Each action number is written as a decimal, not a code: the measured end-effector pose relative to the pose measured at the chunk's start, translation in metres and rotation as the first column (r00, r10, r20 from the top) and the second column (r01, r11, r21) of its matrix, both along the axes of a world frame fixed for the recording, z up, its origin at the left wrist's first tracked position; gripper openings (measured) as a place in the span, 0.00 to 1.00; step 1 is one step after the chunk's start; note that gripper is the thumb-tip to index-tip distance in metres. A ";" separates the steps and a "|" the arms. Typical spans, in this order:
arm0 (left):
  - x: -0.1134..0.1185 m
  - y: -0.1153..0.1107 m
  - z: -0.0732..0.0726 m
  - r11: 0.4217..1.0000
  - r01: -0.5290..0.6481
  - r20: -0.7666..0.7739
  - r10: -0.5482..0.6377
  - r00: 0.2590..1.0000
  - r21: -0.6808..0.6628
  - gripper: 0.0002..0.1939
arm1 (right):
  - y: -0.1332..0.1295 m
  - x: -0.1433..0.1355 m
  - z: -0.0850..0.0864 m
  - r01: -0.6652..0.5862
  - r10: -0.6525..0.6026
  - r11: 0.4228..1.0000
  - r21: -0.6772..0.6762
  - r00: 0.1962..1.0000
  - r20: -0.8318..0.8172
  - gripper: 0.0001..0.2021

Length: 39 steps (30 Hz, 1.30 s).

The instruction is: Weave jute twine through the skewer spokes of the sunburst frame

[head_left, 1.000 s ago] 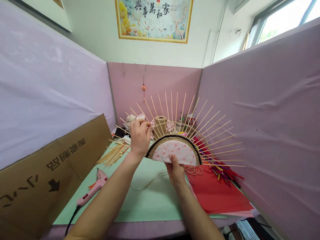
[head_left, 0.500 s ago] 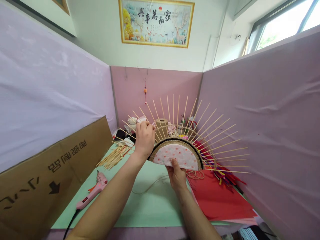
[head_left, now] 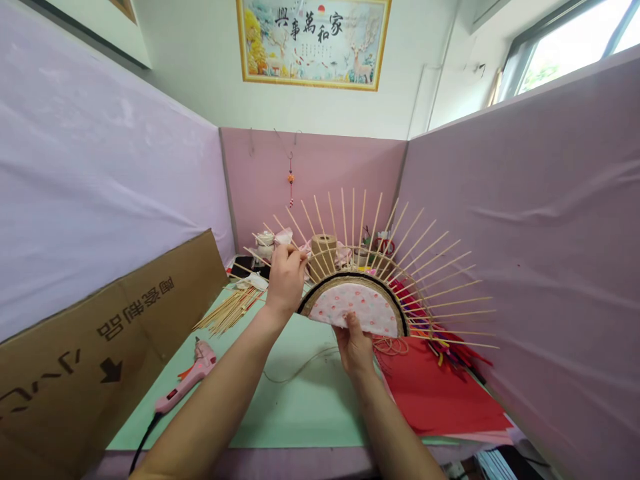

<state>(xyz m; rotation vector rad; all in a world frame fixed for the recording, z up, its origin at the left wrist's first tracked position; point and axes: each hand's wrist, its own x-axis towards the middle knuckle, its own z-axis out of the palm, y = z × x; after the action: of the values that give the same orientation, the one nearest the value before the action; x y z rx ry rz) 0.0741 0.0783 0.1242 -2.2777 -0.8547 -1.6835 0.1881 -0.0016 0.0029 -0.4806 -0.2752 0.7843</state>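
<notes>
1. Fingers of the left hand (head_left: 286, 280) are bent towards the twine ring (head_left: 395, 259), left of the frame's centre; whether their tips pinch it, I cannot tell. Thumb and fingers of the right hand (head_left: 354, 343) pinch the lower edge of the half-round stick fan (head_left: 363, 303), thumb in front.
2. One such fan is raised at the centre of the frame, its straight edge down. More than twenty thin wooden sticks (head_left: 353, 220) radiate from its single patterned cloth panel, which one black band borders.
3. At the lower left lie one pink glue gun (head_left: 187, 380) and, above it, one pile of loose sticks (head_left: 227, 311), too many to count. One cardboard sheet (head_left: 165, 320) leans beside them at the left edge. One brown roll (head_left: 325, 248) stands behind the fan; red paper (head_left: 445, 393) lies lower right.
4. Beneath everything is a pale green table surface (head_left: 300, 413). Lilac cloth partitions (head_left: 500, 220) flank it. One beaded pendant (head_left: 291, 179) hangs on the pink back panel (head_left: 345, 167), below one framed picture (head_left: 315, 47); one window (head_left: 565, 60) fills the upper right corner.
5. Compared with half a second ago, the left hand sits slightly farther left and lower; the right hand's hold is unchanged.
</notes>
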 end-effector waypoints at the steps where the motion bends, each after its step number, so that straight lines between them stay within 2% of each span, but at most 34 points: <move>1: -0.003 -0.001 0.000 1.000 0.008 0.011 -0.008 1.000 -0.005 0.05 | 0.000 0.001 0.001 0.006 -0.006 1.000 -0.002 1.000 -0.004 0.21; 8: -0.009 -0.004 0.002 0.998 -0.043 -0.004 0.043 0.999 -0.036 0.05 | 0.001 0.007 -0.002 0.007 -0.008 1.000 -0.027 1.000 -0.008 0.21; 16: -0.002 -0.003 0.001 0.978 -0.202 -0.046 0.200 0.979 -0.047 0.05 | -0.001 0.006 0.000 0.008 -0.008 1.000 -0.030 1.000 0.007 0.22; 21: 0.001 -0.003 0.001 0.982 -0.186 -0.087 0.182 0.979 -0.037 0.06 | 0.001 0.007 -0.002 0.026 -0.025 0.999 -0.037 0.999 0.028 0.21; 26: 0.001 0.001 -0.005 0.986 -0.167 -0.145 0.167 0.975 0.007 0.06 | 0.000 0.006 -0.002 0.027 -0.027 0.999 -0.036 1.000 0.004 0.20; 30: -0.003 0.003 -0.012 0.989 -0.131 -0.092 0.137 0.986 0.069 0.07 | -0.002 0.005 0.000 0.020 -0.020 0.999 -0.040 1.000 0.001 0.20; 34: -0.011 0.002 -0.017 0.996 -0.064 0.006 0.064 0.998 0.064 0.07 | -0.002 0.007 0.001 0.013 -0.013 1.000 -0.016 1.000 -0.020 0.19; 39: -0.019 -0.002 -0.016 0.995 -0.099 0.035 0.099 0.994 0.006 0.06 | -0.002 0.010 0.000 0.019 -0.019 1.000 -0.012 0.999 -0.026 0.19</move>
<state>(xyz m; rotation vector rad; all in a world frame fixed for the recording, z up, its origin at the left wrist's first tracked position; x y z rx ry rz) 0.0551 0.0768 0.1086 -2.1689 -0.9502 -1.6845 0.1979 -0.0032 0.0031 -0.4827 -0.2411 0.7733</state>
